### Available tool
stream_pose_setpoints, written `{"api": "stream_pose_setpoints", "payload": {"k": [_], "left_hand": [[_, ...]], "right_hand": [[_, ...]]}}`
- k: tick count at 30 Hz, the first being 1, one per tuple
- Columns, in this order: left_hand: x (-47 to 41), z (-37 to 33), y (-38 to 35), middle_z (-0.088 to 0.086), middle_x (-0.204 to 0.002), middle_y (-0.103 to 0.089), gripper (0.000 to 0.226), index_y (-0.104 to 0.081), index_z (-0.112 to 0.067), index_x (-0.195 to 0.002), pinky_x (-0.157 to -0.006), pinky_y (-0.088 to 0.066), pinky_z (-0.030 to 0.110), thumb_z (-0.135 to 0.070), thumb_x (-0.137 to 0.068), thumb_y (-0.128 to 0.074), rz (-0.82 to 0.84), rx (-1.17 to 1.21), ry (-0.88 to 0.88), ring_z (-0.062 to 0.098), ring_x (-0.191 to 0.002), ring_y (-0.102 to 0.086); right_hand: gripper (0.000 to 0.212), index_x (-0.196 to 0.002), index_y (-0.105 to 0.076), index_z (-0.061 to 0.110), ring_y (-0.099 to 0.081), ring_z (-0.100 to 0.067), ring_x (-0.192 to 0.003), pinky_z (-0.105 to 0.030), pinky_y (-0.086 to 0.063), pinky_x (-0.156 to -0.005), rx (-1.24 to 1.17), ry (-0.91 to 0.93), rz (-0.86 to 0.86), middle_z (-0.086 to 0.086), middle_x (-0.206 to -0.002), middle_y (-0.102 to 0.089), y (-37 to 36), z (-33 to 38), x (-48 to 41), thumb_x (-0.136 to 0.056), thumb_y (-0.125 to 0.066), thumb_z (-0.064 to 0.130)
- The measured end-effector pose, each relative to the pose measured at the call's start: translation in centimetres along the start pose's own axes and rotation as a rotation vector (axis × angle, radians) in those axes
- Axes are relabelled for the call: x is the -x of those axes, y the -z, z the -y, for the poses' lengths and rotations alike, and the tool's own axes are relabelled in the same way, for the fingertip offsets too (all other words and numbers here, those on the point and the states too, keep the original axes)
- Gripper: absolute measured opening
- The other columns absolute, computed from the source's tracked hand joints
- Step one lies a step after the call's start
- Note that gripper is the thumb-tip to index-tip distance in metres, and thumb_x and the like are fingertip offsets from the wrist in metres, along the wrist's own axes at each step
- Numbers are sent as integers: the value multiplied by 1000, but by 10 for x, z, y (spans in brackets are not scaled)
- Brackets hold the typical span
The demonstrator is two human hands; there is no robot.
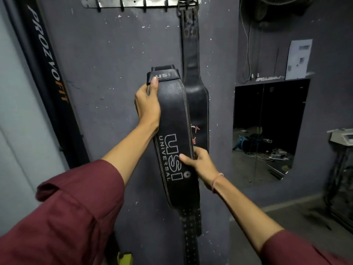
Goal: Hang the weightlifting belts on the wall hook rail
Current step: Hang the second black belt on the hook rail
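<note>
Though cropped, rail (129, 1) above held belt (172, 111).

wall mirror (267, 131) right | paper sheet (299, 59) above it | black post (47, 73) (PROZVOFIT lettering) left | cables (248, 54) hanging

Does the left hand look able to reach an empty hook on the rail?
Probably yes: only bare wall lies between the left hand, gripping the USI belt, and the hook rail above; the hung belt hangs at its right end.

Black white-lettered belt (175, 142), grey wall (107, 73), maroon sleeves (76, 213).
</note>
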State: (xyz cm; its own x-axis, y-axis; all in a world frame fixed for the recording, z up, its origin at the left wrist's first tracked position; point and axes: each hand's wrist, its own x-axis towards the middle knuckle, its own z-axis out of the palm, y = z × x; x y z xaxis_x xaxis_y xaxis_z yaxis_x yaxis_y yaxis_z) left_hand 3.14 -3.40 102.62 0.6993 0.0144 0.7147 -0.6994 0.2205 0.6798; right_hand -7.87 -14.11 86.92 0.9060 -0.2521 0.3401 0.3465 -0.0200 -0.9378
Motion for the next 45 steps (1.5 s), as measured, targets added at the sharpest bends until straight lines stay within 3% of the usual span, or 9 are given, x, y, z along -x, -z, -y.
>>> {"api": "stream_pose_setpoints", "payload": {"k": [4, 8, 14, 22, 26, 32, 36, 41, 45], "left_hand": [[-5, -5, 8, -4, -63, -22, 50, -23, -27, -57, -61, -17, 34, -44, -94, -54, -19, 17, 10, 15, -62, -22], [-6, -3, 14, -5, -64, -20, 51, -22, -27, -58, -58, -14, 34, -47, -92, -54, -10, 11, 33, 13, -60, -20], [-7, -3, 12, 5, -69, -27, 47, -26, -27, -61, -59, -21, 35, -53, -91, -52, 57, 17, 48, 19, -66, -25], [-5, -13, 11, -16, -58, -45, 38, -45, -25, -65, -59, -39, 28, -40, -99, -52, 93, 19, 77, 6, -58, -42], [8, -14, 16, 2, -107, -74, 30, -65, -13, -112, -89, -57, 32, -34, -91, -67, 212, 36, 70, 15, -100, -71], [112, 60, 40, -5, -88, -77, 35, -69, -8, -102, -73, -56, 23, -24, -74, -85, 359, -50, 345, 9, -83, -73], [207, 124, 67, -1, -103, -76, 67, -65, -11, -113, -88, -58, 29, -47, -61, -90, 394, -137, 618, 17, -103, -71], [186, 84, 50, -1, -85, -78, 18, -74, -11, -94, -69, -55, 19, -20, -79, -79, 273, -8, 441, 10, -80, -72], [135, 45, 39, 3, -82, -77, 27, -73, 2, -94, -62, -57, 23, -21, -81, -79, 230, 32, 316, 12, -74, -75]], "right_hand": [[48, -124, -60, 10, -67, -19, -112, -36, -54, -98, 113, -171, 101, -6, -121, -70, 13, -61, 30, -79, -78, 12], [92, -124, -59, 11, -66, -20, -114, -46, -49, -103, 179, -382, 121, -3, -118, -71, 27, -126, 77, -48, -92, 51], [44, -136, -47, 15, -61, -15, -120, -35, -47, -106, 5, 49, 34, 1, -128, -64, -14, 11, 2, -94, -60, 11], [25, -115, -54, 9, -66, -20, -97, -37, -55, -90, -24, 360, -101, -9, -107, -67, -35, 119, -64, -92, -58, 2], [16, -101, -61, 12, -67, -21, -90, -40, -57, -86, -28, 369, -222, -8, -98, -70, -39, 123, -74, -89, -60, 1], [13, -101, -59, 8, -64, -13, -79, -33, -56, -81, -11, 358, -355, -1, -89, -68, -38, 133, -86, -90, -61, 2], [27, -112, -56, -3, -62, -20, -87, -45, -54, -91, -23, 378, -446, -8, -96, -66, -29, 149, -95, -88, -63, 7], [10, -99, -54, 5, -60, -12, -74, -29, -54, -74, -52, 405, -453, 0, -83, -63, -19, 141, -91, -91, -59, 1], [10, -98, -57, 5, -62, -19, -81, -43, -56, -84, -75, 398, -442, -6, -87, -65, -21, 140, -86, -88, -61, 4]]}}
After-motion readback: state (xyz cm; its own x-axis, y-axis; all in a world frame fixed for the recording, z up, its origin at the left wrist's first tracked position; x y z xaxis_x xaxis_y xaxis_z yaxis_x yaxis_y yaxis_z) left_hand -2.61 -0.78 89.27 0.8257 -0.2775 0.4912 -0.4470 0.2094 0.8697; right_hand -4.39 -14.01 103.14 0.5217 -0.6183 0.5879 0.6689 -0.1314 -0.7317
